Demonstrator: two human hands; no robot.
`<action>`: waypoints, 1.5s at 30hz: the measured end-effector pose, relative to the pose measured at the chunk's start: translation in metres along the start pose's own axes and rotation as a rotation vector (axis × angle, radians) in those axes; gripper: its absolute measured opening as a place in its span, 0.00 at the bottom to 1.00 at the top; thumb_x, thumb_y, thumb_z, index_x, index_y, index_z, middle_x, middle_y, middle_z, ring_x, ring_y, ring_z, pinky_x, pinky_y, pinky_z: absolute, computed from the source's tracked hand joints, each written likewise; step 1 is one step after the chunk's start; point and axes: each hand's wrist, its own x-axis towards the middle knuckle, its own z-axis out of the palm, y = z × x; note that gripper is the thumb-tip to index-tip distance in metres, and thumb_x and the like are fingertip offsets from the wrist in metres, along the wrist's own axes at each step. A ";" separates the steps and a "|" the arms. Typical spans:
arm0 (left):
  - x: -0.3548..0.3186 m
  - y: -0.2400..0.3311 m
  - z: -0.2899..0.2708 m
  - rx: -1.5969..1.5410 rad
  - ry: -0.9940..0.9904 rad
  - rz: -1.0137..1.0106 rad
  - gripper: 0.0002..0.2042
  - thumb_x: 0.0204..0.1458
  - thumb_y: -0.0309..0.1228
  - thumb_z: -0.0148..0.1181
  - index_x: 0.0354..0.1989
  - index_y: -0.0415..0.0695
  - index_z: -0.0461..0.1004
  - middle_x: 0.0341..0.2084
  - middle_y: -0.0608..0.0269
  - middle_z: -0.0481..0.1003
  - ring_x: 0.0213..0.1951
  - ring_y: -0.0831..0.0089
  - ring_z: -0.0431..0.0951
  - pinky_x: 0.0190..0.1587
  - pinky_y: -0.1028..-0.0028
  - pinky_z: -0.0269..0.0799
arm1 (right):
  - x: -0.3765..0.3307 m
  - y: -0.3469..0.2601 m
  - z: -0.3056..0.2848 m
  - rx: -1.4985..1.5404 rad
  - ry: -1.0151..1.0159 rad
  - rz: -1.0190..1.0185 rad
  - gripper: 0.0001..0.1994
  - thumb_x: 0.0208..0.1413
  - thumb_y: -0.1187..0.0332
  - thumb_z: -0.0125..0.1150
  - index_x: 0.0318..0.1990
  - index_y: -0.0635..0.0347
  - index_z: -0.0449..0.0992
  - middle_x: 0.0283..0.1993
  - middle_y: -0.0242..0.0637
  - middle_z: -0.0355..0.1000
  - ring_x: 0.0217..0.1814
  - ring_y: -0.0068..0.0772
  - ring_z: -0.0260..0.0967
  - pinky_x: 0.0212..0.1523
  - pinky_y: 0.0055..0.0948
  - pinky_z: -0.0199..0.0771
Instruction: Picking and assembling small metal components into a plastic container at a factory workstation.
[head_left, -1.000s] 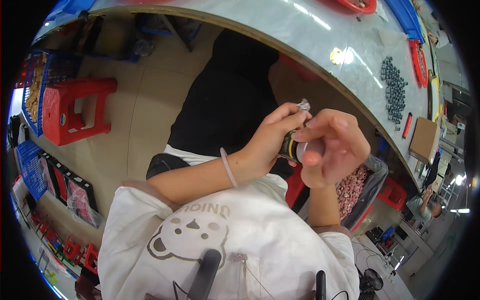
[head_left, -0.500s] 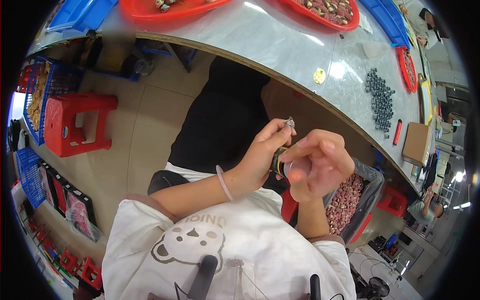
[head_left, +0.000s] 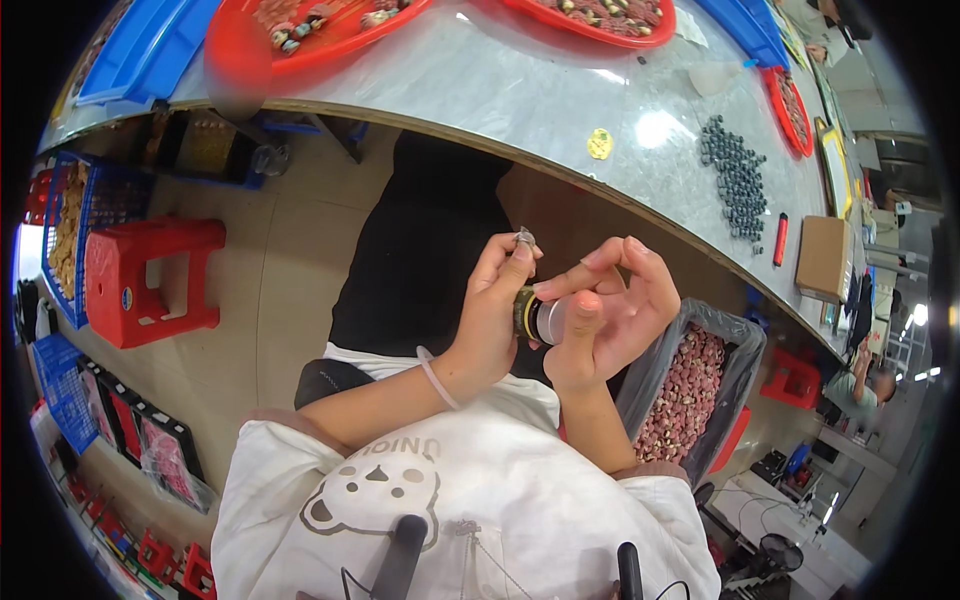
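My left hand (head_left: 490,305) is closed round a short dark cylinder with a yellow band and a pale, clear-looking end (head_left: 528,315); I cannot make out its kind. Between the thumb and forefinger of that hand, a small silvery piece (head_left: 524,237) sticks up. My right hand (head_left: 625,325) is beside the cylinder's pale end, its fingers spread. Its forefinger tip reaches the cylinder's upper side, while the thumb stands apart from it. Both hands are over my lap, in front of the table edge.
On the grey table (head_left: 500,100) are red trays of small pieces (head_left: 335,50), a yellow round piece (head_left: 599,144), many small dark pieces (head_left: 735,180), a red pen-like tool (head_left: 780,240) and a cardboard box (head_left: 824,258). A lined bin of pinkish pieces (head_left: 685,395) stands right; a red stool (head_left: 150,275), left.
Both hands have shifted left in view with the cylinder, as the whole view has shifted too. The right hand's fingers have uncurled and spread, showing more of the cylinder.
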 end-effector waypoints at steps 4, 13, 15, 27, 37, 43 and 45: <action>0.000 0.008 0.008 -0.031 -0.056 -0.136 0.08 0.59 0.40 0.46 0.37 0.49 0.64 0.29 0.71 0.64 0.25 0.84 0.70 0.17 0.81 0.65 | 0.015 0.000 -0.010 0.040 -0.047 -0.002 0.22 0.56 0.66 0.54 0.54 0.64 0.54 0.41 0.48 0.60 0.20 0.26 0.66 0.26 0.22 0.70; 0.004 0.016 0.007 0.107 -0.082 -0.063 0.08 0.60 0.38 0.43 0.37 0.49 0.62 0.36 0.68 0.63 0.41 0.74 0.72 0.36 0.69 0.75 | 0.072 -0.011 -0.027 0.019 0.072 -0.104 0.19 0.58 0.64 0.51 0.51 0.67 0.58 0.38 0.44 0.64 0.17 0.26 0.65 0.21 0.20 0.65; 0.007 0.016 0.004 0.124 -0.110 -0.069 0.08 0.60 0.39 0.44 0.37 0.48 0.62 0.37 0.67 0.63 0.43 0.70 0.71 0.37 0.65 0.76 | 0.098 -0.007 -0.043 -0.046 0.167 -0.167 0.18 0.58 0.65 0.50 0.50 0.67 0.59 0.36 0.41 0.65 0.17 0.26 0.66 0.22 0.19 0.65; 0.013 0.022 -0.008 0.218 -0.089 -0.026 0.07 0.59 0.37 0.47 0.39 0.48 0.64 0.36 0.67 0.65 0.40 0.72 0.70 0.40 0.70 0.69 | 0.173 0.053 -0.054 -0.179 0.224 -0.136 0.14 0.58 0.68 0.52 0.48 0.65 0.61 0.37 0.38 0.64 0.22 0.26 0.70 0.27 0.19 0.69; 0.019 0.018 -0.004 0.302 -0.037 -0.024 0.07 0.57 0.33 0.49 0.42 0.47 0.65 0.36 0.66 0.67 0.38 0.74 0.71 0.38 0.73 0.70 | 0.138 0.047 -0.088 -0.179 0.307 -0.388 0.22 0.60 0.57 0.47 0.53 0.65 0.58 0.49 0.47 0.65 0.47 0.36 0.67 0.47 0.33 0.67; 0.019 0.018 -0.008 0.345 -0.061 -0.007 0.04 0.58 0.34 0.48 0.37 0.49 0.65 0.33 0.69 0.66 0.35 0.76 0.70 0.37 0.75 0.69 | 0.090 0.026 -0.171 -0.529 0.556 -0.210 0.21 0.58 0.60 0.51 0.52 0.66 0.59 0.42 0.41 0.66 0.38 0.28 0.66 0.43 0.25 0.65; 0.017 0.016 -0.008 0.378 -0.078 -0.027 0.04 0.58 0.33 0.48 0.37 0.49 0.65 0.33 0.69 0.67 0.35 0.76 0.70 0.37 0.75 0.69 | 0.098 0.006 -0.223 -0.530 0.798 -0.161 0.21 0.57 0.62 0.53 0.51 0.66 0.59 0.39 0.39 0.65 0.38 0.27 0.65 0.41 0.23 0.65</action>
